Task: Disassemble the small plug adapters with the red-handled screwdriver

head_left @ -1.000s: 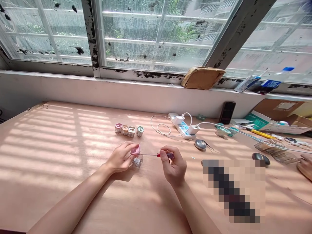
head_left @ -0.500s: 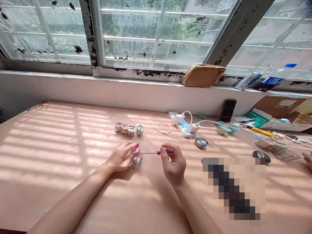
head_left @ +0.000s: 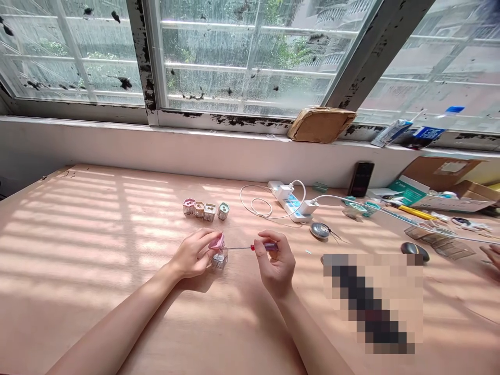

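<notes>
My left hand [head_left: 194,253] grips a small pink piece [head_left: 216,241] just above a clear container [head_left: 219,259] on the table. My right hand [head_left: 276,264] is closed round the red handle of a screwdriver [head_left: 269,247]. Its thin shaft points left, and the tip meets the pink piece; the exact contact is too small to tell. Beyond my hands stand several small clear containers with coloured tops: a pink one [head_left: 189,207], an orange one [head_left: 199,209], a yellowish one [head_left: 209,211] and, slightly apart, a green one [head_left: 223,210].
A power strip [head_left: 289,202] with plugs and white cables lies behind my right hand. To the right are a round grey object [head_left: 320,230], a phone [head_left: 361,179], a black mouse [head_left: 414,252], clear trays [head_left: 441,240] and another person's hand [head_left: 491,258]. A pixelated dark patch covers the lower right.
The view has shifted slightly. Both hands keep their grips, and the screwdriver still reaches the pink piece with its shaft tilted a little differently.
</notes>
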A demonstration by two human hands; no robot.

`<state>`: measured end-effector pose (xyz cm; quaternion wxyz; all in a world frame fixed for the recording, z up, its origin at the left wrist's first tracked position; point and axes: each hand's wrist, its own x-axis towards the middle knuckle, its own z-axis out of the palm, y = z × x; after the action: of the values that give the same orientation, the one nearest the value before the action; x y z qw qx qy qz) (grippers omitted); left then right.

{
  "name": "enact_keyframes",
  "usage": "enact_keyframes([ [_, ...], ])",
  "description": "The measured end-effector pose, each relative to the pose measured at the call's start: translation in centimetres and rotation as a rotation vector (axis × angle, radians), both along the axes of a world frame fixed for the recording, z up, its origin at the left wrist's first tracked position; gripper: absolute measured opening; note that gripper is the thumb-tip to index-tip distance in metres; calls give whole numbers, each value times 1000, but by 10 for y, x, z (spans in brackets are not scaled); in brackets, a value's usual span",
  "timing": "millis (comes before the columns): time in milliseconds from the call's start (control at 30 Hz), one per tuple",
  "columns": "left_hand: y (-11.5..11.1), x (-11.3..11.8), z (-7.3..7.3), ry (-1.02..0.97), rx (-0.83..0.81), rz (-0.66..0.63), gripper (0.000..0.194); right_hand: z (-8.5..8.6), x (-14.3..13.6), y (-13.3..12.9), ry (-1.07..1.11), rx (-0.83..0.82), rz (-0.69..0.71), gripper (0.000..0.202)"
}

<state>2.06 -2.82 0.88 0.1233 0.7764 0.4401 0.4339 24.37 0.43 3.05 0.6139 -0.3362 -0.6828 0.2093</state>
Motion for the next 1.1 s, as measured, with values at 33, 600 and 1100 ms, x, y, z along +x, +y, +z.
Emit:
enact_keyframes([
  [33,0,0,0,-2,-3,-1,35,0,-1,0,9,-3,14,14],
  [600,0,-1,-1,-10,-10,7,36,-7,-3,1,42,-73,-48,12],
  [1100,1,-1,0,7,-30,6,36,-9,-2,6,54,-92,-86,12],
])
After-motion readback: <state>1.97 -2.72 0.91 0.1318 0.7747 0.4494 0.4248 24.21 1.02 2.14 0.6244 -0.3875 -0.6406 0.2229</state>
